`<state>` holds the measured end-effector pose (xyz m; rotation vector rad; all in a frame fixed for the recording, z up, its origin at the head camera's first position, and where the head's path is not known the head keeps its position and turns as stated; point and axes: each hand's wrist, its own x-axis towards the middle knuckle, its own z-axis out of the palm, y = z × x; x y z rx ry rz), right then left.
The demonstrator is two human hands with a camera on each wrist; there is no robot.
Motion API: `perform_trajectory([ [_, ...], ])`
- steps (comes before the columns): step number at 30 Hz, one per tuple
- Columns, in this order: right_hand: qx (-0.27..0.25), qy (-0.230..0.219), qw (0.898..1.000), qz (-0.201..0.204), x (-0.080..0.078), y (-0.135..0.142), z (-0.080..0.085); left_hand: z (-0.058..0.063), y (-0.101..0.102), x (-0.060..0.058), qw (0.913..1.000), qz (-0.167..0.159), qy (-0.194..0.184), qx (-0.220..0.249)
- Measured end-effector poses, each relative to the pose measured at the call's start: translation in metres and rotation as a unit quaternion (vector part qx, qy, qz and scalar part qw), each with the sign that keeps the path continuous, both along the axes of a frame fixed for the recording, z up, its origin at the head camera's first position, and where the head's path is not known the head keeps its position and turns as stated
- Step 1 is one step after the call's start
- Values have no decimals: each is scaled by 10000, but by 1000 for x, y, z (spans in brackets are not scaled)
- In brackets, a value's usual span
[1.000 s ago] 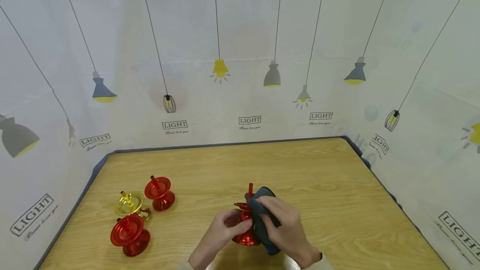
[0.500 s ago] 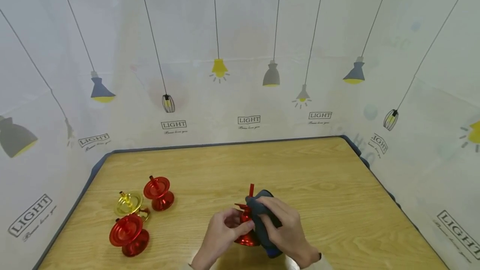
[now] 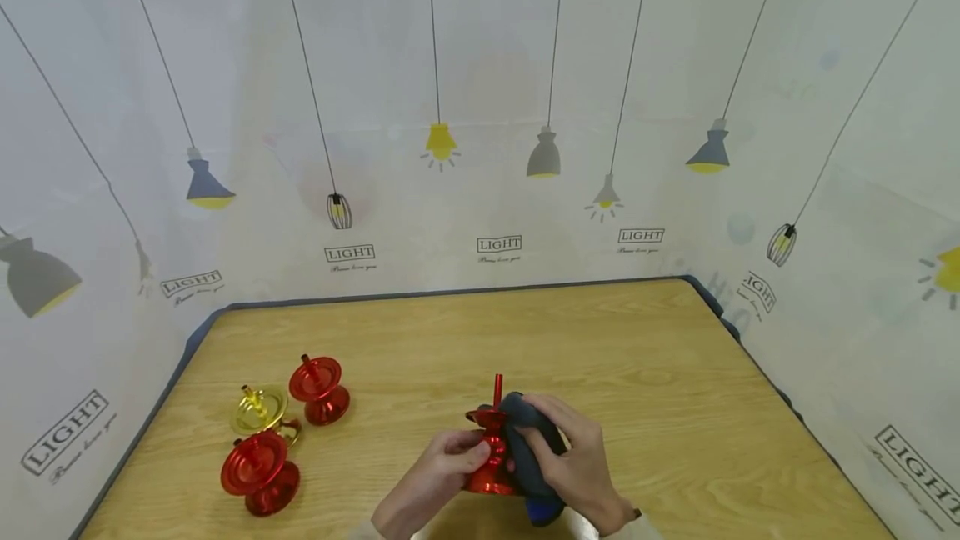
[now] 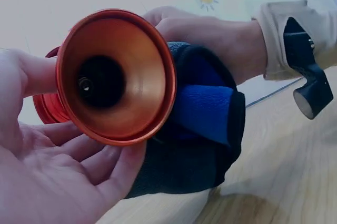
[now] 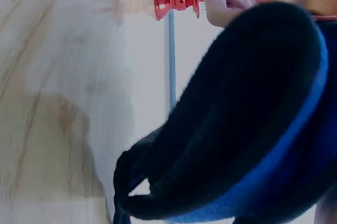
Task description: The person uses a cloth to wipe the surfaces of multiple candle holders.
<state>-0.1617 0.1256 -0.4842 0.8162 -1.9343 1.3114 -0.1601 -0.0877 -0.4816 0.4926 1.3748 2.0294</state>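
A shiny red candle holder (image 3: 491, 483) stands upright in the head view, with a thin red tube rising from its dish. My left hand (image 3: 435, 473) grips its stem from the left. In the left wrist view the hollow underside of the candle holder's base (image 4: 146, 77) faces the camera, above my left fingers (image 4: 108, 166). My right hand (image 3: 576, 452) pinches a folded dark grey-blue cloth (image 3: 534, 457) and holds it against the candle holder's right side. The cloth's bright blue inner face (image 4: 202, 111) shows too. Folded cloth (image 5: 247, 108) covers much of the right wrist view.
Further left on the wooden table (image 3: 637, 357) stand a red candle holder (image 3: 318, 386), a gold one (image 3: 258, 408) and another red one (image 3: 258, 469). A white sheet (image 3: 480, 190) printed with lamps surrounds the table's back and sides.
The candle holder in my left hand has shifted slightly left and down, and its dish has changed tilt. My right hand has moved the cloth slightly lower, and more of its blue face shows.
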Motion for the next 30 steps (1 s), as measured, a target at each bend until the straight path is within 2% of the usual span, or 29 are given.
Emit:
perform_trajectory([
  [2, 51, 93, 9999, -63, 1, -1, 0, 0, -1, 1, 9999, 49, 53, -94],
  [5, 245, 492, 9983, -190, 1, -2, 3, 4, 1, 5, 9950, 593, 230, -773],
  [7, 370, 818, 9956, -260, 1, -4, 6, 7, 5, 8, 9843, 1114, 377, -1312],
  [9, 474, 1034, 9930, -310, 1, -6, 8, 10, 10, 10, 9696, 1604, 510, -1775],
  [12, 477, 1139, 9918, -315, 1, -9, 10, 13, 14, 11, 9545, 2059, 631, -2060],
  [13, 451, 1143, 9920, -302, 1, -9, 10, 13, 14, 11, 9528, 2129, 638, -2068],
  [14, 422, 1138, 9922, -287, 1, -10, 10, 13, 14, 11, 9535, 2147, 618, -2024],
  [16, 338, 1106, 9930, -252, 1, -11, 10, 13, 12, 10, 9604, 2064, 484, -1808],
  [20, 127, 920, 9955, -184, 2, -10, 7, 11, 6, 9, 9800, 1594, 30, -1194],
  [23, -12, 672, 9974, -239, 2, -7, 6, 10, 4, 9, 9876, 1308, -100, -860],
  [26, -210, 287, 9981, -499, 2, -3, 5, 11, 2, 9, 9887, 1352, -26, -653],
  [28, -416, -88, 9970, -653, 3, 0, 5, 13, 0, 8, 9845, 1615, 174, -665],
  [30, -593, -468, 9950, -654, 5, 4, 7, 15, -2, 7, 9759, 1985, 411, -808],
])
